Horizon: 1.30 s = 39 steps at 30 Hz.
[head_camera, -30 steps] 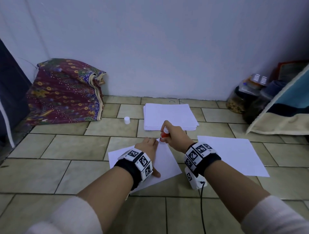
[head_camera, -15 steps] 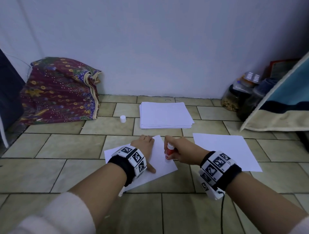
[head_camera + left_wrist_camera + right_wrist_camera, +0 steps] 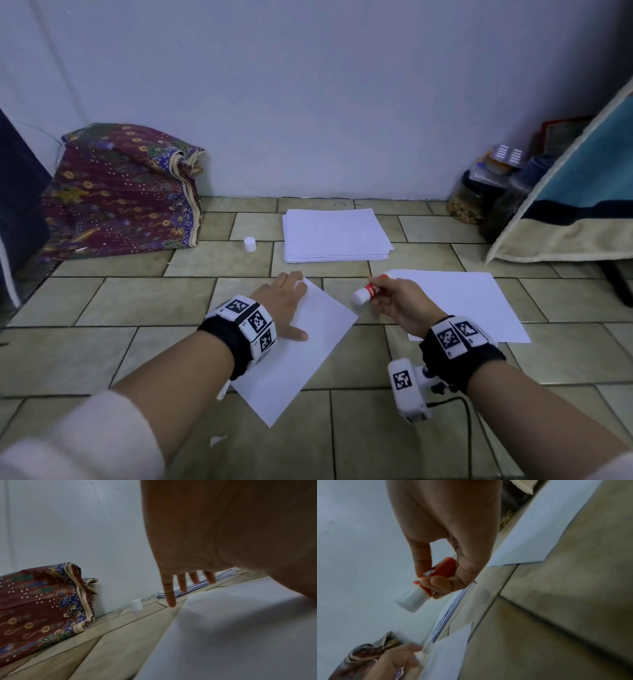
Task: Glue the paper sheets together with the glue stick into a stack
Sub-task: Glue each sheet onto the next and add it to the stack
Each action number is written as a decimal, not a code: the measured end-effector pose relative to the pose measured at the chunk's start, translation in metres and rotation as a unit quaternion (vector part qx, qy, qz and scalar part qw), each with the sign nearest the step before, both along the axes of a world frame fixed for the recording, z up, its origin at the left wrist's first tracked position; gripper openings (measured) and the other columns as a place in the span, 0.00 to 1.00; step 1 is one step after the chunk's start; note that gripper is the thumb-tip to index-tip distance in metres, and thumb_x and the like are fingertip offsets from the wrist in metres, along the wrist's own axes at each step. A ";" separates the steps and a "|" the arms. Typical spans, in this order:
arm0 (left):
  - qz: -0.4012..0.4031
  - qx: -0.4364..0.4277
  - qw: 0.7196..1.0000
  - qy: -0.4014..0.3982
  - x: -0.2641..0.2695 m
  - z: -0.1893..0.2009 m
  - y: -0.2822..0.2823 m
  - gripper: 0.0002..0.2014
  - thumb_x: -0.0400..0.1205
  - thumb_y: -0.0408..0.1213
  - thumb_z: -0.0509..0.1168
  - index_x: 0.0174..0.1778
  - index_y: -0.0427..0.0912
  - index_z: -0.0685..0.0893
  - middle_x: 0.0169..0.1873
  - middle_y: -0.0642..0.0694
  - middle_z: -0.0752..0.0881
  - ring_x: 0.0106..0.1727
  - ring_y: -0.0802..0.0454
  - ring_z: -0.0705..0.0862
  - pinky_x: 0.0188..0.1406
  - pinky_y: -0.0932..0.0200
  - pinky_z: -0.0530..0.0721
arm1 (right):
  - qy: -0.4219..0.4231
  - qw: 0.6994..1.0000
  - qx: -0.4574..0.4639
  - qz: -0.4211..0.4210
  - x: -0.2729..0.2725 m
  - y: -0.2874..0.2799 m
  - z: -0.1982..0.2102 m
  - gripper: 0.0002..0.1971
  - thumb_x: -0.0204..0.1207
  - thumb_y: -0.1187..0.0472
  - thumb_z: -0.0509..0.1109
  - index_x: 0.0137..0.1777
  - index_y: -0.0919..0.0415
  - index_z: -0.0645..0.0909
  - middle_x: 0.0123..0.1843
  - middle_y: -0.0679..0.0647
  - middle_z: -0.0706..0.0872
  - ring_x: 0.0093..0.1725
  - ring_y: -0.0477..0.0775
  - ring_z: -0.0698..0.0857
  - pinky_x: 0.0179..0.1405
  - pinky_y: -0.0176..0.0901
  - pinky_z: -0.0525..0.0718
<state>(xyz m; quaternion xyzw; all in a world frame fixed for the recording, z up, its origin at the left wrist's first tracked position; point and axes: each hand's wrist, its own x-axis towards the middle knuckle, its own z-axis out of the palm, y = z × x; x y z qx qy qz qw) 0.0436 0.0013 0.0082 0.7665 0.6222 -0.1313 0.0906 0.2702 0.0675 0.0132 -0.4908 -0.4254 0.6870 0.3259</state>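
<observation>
The left hand [image 3: 283, 301] lies flat with fingers straight and spread, palm down, while the right hand [image 3: 397, 301] is raised, fingers curled in a pinch.

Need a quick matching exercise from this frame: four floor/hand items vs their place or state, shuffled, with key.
Column 1
1. red-and-white glue stick
2. small white plastic cap
3. thick pile of white paper sheets
4. single white paper sheet nearest the person

Column 2
A. lies by the wall, touched by no hand
B. pressed flat under the left hand
C. stands alone on a tile beside the patterned cloth bundle
D. held off the floor in the right hand

Pairs: 1-D, 2-C, 3-A, 4-B
</observation>
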 end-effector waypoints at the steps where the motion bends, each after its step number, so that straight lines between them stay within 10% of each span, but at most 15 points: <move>1: -0.024 -0.017 0.999 -0.019 0.000 0.001 -0.001 0.40 0.79 0.58 0.65 0.81 0.46 0.56 0.82 0.46 0.50 0.80 0.46 0.57 0.67 0.48 0.76 | 0.006 1.000 -0.002 -0.019 -0.003 0.002 -0.001 0.07 0.81 0.67 0.65 0.41 0.66 0.76 0.33 0.59 0.80 0.22 0.47 0.79 0.25 0.35 0.78; 4: -0.033 -0.047 0.998 0.010 0.003 0.005 -0.002 0.37 0.82 0.59 0.60 0.84 0.52 0.53 0.83 0.48 0.52 0.81 0.46 0.57 0.66 0.47 0.76 | -0.042 0.997 0.055 -0.032 -0.016 0.008 -0.005 0.05 0.79 0.68 0.68 0.44 0.68 0.76 0.34 0.60 0.82 0.23 0.48 0.82 0.24 0.35 0.81; 9: 0.065 -0.016 0.998 0.019 0.002 0.007 -0.004 0.42 0.75 0.66 0.65 0.72 0.35 0.67 0.70 0.44 0.65 0.70 0.48 0.68 0.55 0.52 0.78 | -0.196 0.957 0.212 -0.003 -0.043 0.015 -0.005 0.10 0.77 0.64 0.72 0.45 0.55 0.71 0.47 0.62 0.84 0.44 0.62 0.87 0.44 0.57 0.88; 20: 0.111 -0.024 0.993 -0.031 0.003 -0.010 0.005 0.45 0.73 0.64 0.69 0.76 0.36 0.63 0.74 0.42 0.68 0.74 0.45 0.65 0.72 0.48 0.72 | -0.342 0.841 0.377 0.184 -0.100 0.019 -0.001 0.09 0.78 0.75 0.60 0.53 0.62 0.72 0.35 0.44 0.78 0.33 0.40 0.77 0.27 0.21 0.72; 24: 0.111 -0.012 0.993 -0.040 0.001 -0.010 0.003 0.46 0.73 0.64 0.68 0.78 0.37 0.62 0.76 0.44 0.66 0.76 0.47 0.63 0.70 0.49 0.74 | -0.387 0.786 0.402 0.267 -0.096 0.022 0.006 0.12 0.78 0.71 0.64 0.58 0.63 0.69 0.48 0.62 0.85 0.45 0.64 0.83 0.41 0.47 0.81; 39: 0.085 -0.039 0.996 -0.004 0.000 -0.006 0.004 0.55 0.65 0.67 0.74 0.78 0.34 0.60 0.78 0.41 0.62 0.78 0.44 0.60 0.75 0.46 0.69 | -0.297 0.742 0.430 0.421 -0.010 -0.035 0.012 0.11 0.78 0.71 0.67 0.48 0.55 0.70 0.48 0.53 0.89 0.47 0.49 0.87 0.52 0.47 0.85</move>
